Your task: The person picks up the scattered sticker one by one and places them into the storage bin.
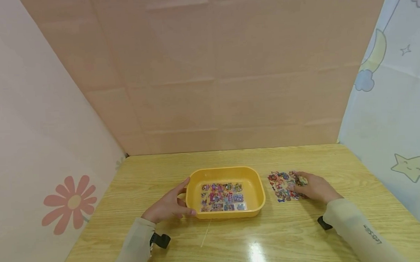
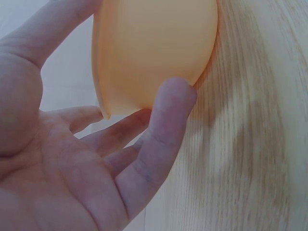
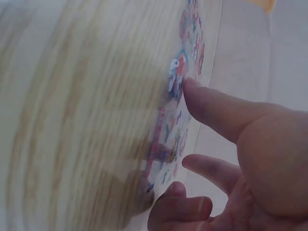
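Note:
A yellow plastic tray (image 1: 225,171) with rounded corners stands on the wooden table. Inside it lies a clear sheet of colourful cartoon stickers (image 1: 219,198). My left hand (image 1: 169,205) holds the tray's left end; in the left wrist view its fingers (image 2: 168,125) curve around the orange-toned end wall (image 2: 154,53). To the right of the tray is another clear sticker sheet (image 1: 281,184), lying on the table. My right hand (image 1: 316,187) reaches over that sheet's right part. In the right wrist view the thumb touches the sheet (image 3: 175,77), apart from the other fingers.
The wooden table (image 1: 169,163) ends at a plain beige backdrop (image 1: 212,88). A flower-printed panel (image 1: 71,151) borders the left, and a panel with moon and star prints (image 1: 397,120) borders the right. Dark bands (image 1: 161,240) are on both wrists.

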The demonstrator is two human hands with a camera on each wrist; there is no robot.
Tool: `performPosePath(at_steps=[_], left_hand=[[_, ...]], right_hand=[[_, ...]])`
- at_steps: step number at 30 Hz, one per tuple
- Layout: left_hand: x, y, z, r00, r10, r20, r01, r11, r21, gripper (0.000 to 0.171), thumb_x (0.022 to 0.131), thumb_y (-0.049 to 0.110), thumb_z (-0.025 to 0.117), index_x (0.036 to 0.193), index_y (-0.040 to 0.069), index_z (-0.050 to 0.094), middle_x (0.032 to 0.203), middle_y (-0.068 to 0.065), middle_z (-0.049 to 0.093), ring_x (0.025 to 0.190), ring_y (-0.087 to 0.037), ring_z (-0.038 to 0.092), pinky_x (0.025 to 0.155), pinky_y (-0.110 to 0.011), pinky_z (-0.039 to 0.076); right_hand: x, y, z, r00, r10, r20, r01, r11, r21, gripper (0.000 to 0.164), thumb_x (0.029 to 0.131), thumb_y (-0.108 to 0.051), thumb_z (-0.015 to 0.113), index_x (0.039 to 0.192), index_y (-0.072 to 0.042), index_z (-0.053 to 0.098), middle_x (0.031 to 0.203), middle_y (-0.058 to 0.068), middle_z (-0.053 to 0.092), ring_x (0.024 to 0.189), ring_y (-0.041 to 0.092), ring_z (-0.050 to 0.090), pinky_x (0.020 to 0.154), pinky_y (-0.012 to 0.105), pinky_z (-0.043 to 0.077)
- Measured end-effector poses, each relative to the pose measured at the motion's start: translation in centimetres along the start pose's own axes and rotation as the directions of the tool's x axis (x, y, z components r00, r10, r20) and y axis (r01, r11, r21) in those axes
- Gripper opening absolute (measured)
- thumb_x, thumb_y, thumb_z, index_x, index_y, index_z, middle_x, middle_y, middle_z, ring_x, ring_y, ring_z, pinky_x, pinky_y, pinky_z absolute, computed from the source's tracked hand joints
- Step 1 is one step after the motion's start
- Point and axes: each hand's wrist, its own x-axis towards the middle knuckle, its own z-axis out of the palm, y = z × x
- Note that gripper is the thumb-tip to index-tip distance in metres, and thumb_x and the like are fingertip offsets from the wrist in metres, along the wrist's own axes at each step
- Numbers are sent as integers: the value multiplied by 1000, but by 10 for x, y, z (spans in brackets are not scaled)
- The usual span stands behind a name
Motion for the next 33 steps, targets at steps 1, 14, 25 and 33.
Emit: performPosePath(at_steps=[1, 14, 25, 33], left_hand=[[0, 0, 0, 1000, 1, 0, -1, 1000, 0, 116, 81, 19, 85, 163, 28, 4, 160, -22, 26, 87, -25, 69, 64, -36, 53], [1, -1, -1, 1000, -7, -13, 7, 1000, 13, 117, 80, 21, 87, 163, 28, 4, 159, -21, 27, 87, -24, 69, 64, -36, 54], [2, -3, -1, 1000, -6, -8, 7, 1000, 18, 117, 79, 23, 87, 163, 28, 5, 158, -20, 29, 87, -24, 69, 64, -34, 54], [1, -2, -1, 1000, 0, 2, 0, 1000, 3, 118, 80, 22, 87, 163, 28, 3, 159, -20, 28, 85, -23, 69, 63, -33, 53]], right_hand=[[0, 0, 0, 1000, -3, 8, 3, 1000, -5, 81, 96, -48, 62, 148, 9, 38, 138, 41, 47, 121, 62, 46, 93, 69, 42], [-3, -8, -8, 998, 39, 44, -35, 996, -80, 83, 95, -53, 62, 149, 6, 38, 139, 38, 47, 120, 60, 48, 86, 68, 45], [-4, -6, -5, 997, 70, 32, -66, 992, -111, 84, 93, -58, 61, 149, 1, 42, 133, 37, 54, 122, 61, 45, 63, 48, 48], [-4, -8, -5, 995, 94, 31, -90, 991, -103, 92, 89, -66, 60, 150, 0, 40, 139, 39, 47, 123, 61, 45, 63, 47, 49]])
